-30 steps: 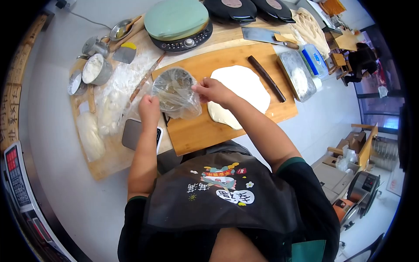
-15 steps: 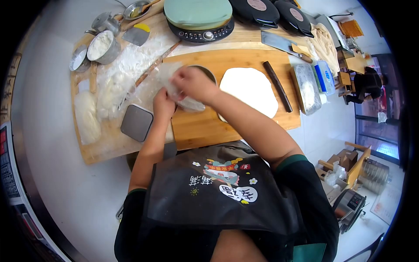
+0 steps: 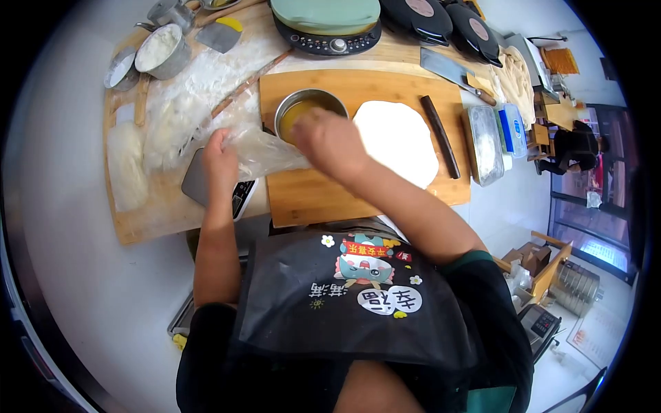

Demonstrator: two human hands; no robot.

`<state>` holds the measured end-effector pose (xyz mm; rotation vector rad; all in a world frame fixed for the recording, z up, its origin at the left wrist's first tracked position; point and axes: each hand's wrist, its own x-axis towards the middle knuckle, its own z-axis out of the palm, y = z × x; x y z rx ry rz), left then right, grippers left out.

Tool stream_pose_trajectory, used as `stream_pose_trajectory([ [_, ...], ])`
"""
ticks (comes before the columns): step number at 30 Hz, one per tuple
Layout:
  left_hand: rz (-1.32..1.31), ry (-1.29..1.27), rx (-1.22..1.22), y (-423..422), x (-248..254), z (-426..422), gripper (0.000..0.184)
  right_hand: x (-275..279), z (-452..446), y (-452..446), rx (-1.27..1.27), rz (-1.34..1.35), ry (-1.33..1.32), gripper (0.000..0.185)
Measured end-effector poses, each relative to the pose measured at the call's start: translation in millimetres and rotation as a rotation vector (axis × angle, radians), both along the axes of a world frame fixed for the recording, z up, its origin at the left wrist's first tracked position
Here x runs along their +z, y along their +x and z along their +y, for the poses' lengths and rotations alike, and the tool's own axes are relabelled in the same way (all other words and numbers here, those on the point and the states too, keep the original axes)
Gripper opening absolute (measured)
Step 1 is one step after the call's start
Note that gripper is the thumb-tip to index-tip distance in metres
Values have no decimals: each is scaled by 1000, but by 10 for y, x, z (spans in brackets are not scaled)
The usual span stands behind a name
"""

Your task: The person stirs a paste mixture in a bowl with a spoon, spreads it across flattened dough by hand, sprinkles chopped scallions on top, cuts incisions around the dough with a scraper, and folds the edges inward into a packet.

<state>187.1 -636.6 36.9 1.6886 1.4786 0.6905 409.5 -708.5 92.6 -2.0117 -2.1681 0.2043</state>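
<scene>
My left hand (image 3: pixel 220 160) grips one end of a clear plastic bag (image 3: pixel 258 153), left of the wooden board (image 3: pixel 303 199). Closed fingers of my right hand (image 3: pixel 330 141) are at the bag's other end, over the near rim of a metal bowl (image 3: pixel 334 98). Yellowish liquid (image 3: pixel 295 117) shows inside the bowl, now uncovered. A flat white dough sheet (image 3: pixel 399 141) lies on the board right of the bowl, beside a dark rolling pin (image 3: pixel 441 136). Under my left hand sits a kitchen scale (image 3: pixel 195 180), partly hidden.
Floury dough pieces (image 3: pixel 129 168), a thin stick (image 3: pixel 248 84) and a pot of flour (image 3: pixel 162 51) are at the left. Behind the board stand a green-lidded electric pan (image 3: pixel 327 17) and a cleaver (image 3: pixel 444 67). A container (image 3: pixel 485 148) is at the right; a person (image 3: pixel 578 148) sits farther off.
The plastic has come off the bowl and stretches leftward between my hands, exposing the yellowish liquid. My left hand has moved left and my right hand has lowered over the bowl's near side.
</scene>
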Motion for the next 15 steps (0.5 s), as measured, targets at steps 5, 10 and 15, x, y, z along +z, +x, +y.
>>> stream_pose_trajectory([
  [5, 256, 45, -116, 176, 118, 20, 41, -142, 169, 71, -110, -97, -511, 37],
  [10, 143, 93, -258, 510, -180, -32, 45, -204, 389, 185, -124, -24, -686, 30],
  [15, 101, 199, -331, 670, -222, -6, 45, -206, 540, 426, 269, -241, -669, 15],
])
